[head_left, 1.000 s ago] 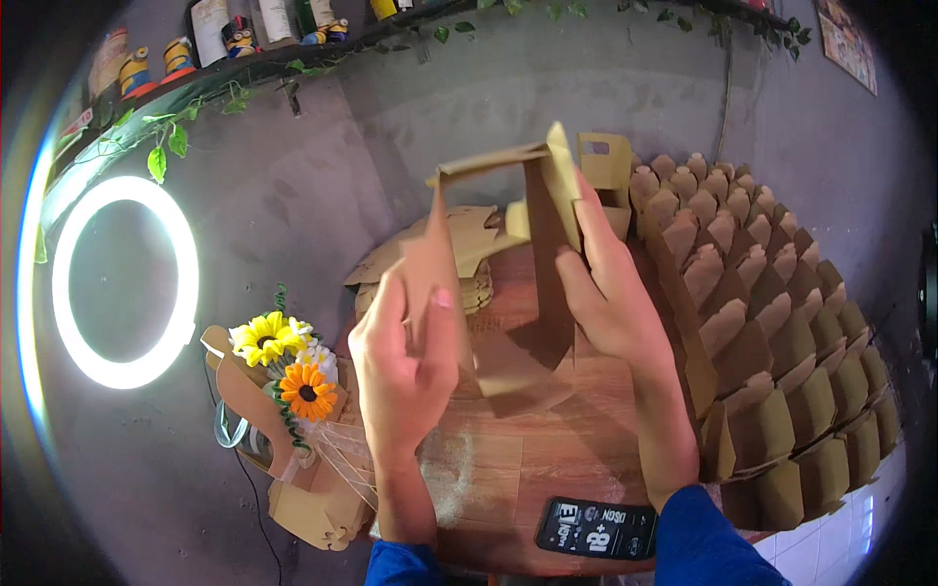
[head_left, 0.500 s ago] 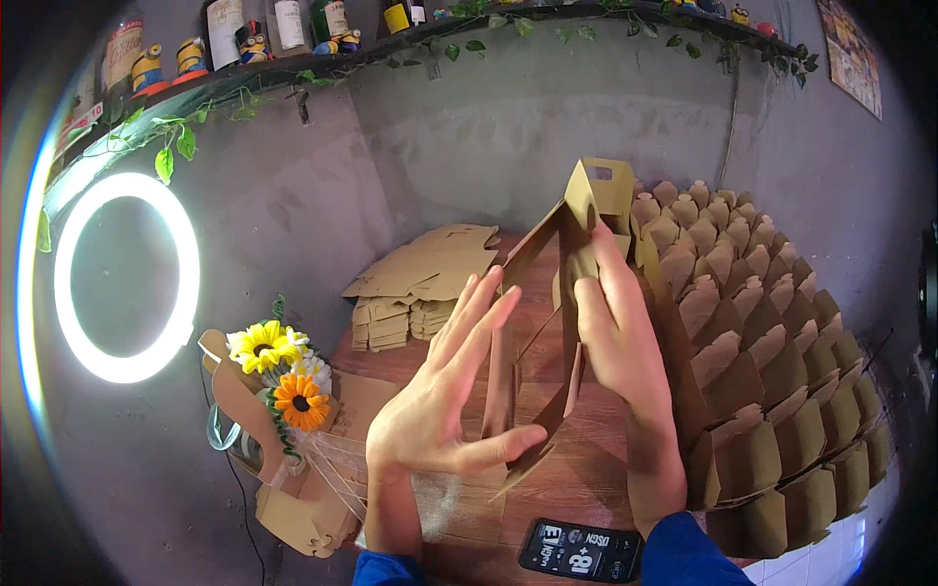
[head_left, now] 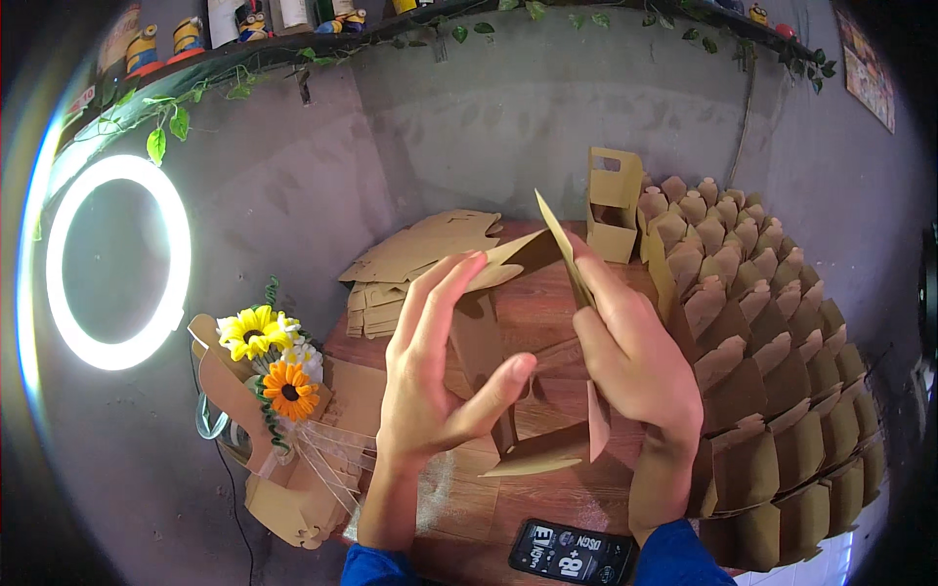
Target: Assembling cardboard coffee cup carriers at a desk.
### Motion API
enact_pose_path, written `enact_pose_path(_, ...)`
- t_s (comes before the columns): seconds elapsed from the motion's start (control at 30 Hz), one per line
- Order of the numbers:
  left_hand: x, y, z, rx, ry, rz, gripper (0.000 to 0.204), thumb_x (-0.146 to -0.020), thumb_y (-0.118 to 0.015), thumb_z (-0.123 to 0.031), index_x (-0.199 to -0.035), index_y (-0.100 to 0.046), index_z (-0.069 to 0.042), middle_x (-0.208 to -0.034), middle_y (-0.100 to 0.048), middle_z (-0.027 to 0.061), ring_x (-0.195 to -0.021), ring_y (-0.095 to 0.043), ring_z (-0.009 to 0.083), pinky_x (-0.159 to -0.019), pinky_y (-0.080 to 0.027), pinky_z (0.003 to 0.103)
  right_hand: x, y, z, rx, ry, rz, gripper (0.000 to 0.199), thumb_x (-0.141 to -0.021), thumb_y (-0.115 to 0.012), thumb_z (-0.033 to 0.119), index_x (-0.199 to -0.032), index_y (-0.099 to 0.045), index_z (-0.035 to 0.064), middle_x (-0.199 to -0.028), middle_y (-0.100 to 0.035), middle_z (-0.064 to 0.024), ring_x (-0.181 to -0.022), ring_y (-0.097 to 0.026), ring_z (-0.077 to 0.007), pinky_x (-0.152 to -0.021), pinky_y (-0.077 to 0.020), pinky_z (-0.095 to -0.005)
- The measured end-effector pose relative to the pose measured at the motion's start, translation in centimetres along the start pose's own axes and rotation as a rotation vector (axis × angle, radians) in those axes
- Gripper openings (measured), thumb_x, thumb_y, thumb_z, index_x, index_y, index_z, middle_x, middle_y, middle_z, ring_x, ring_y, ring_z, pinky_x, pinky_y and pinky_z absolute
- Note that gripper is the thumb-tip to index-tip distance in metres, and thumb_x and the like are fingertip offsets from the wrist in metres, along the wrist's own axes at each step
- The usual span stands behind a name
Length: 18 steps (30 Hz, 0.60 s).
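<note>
Since a moment ago your left hand (head_left: 440, 376) has curled in from its flat, spread pose, and the brown cardboard box blank (head_left: 523, 361) has opened out between your palms, held just above the wooden desk (head_left: 532, 313). Your left fingers (head_left: 445, 293) press along the blank's upper left panel while the thumb hooks onto its front face — a loose, fairly wide grasp on the card. Your right hand (head_left: 635, 361) wraps the blank's right side, fingers closed around a tall flap that sticks up past your knuckles.

Behind the blank lies a stack of flat cardboard blanks (head_left: 420, 259), near the grey wall. To your right, rows of folded brown boxes (head_left: 772, 361) stand packed together, touching one another, with 1 handled carrier box (head_left: 614, 205) upright at the back of the rows. At the desk's left edge sits a cardboard holder with artificial flowers (head_left: 269, 356) — yellow, orange and white blooms tied with a pale ribbon. A glowing ring light (head_left: 112, 259) hangs at far left. A dark phone (head_left: 572, 554) lies at the desk's near edge, just beside your right sleeve. Overhead, a shelf with small figurines (head_left: 166, 39) carries trailing green leaves.
</note>
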State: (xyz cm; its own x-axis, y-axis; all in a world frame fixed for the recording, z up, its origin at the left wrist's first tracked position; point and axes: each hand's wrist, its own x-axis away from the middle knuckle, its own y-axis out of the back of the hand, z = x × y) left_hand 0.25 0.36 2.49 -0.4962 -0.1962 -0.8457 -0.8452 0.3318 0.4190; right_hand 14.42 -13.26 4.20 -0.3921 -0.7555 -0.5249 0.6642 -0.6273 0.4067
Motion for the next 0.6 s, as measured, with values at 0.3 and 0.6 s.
enact_pose_path(0.3,0.5,-0.1,1.5,0.073,0.002,-0.222,0.051,-0.080,-0.072,-0.022,-0.120,-0.059,0.007,-0.118,-0.063,0.0224,-0.110,-0.062,0.0325,-0.097,-0.047,0.039,1.6,1.3,1.9,0.086,-0.160,0.163,0.067,-0.085,-0.039,-0.004,-0.151,-0.032,0.0006,-0.138,-0.053,-0.0236,-0.127,-0.054,-0.0369,-0.107,-0.0387,-0.0368)
enact_pose_path(0.6,0.4,0.1,1.4,0.087,-0.097,-0.286,0.038,-0.088,-0.064,-0.031,-0.101,-0.065,0.005,-0.106,-0.066,0.0213,-0.096,-0.065,0.0289,-0.086,-0.050,0.036,1.6,1.2,1.0,0.062,-0.020,0.250,0.082,-0.079,-0.041,-0.008,-0.156,-0.016,0.0024,-0.154,-0.036,-0.0223,-0.143,-0.038,-0.0362,-0.115,-0.0306,-0.0379)
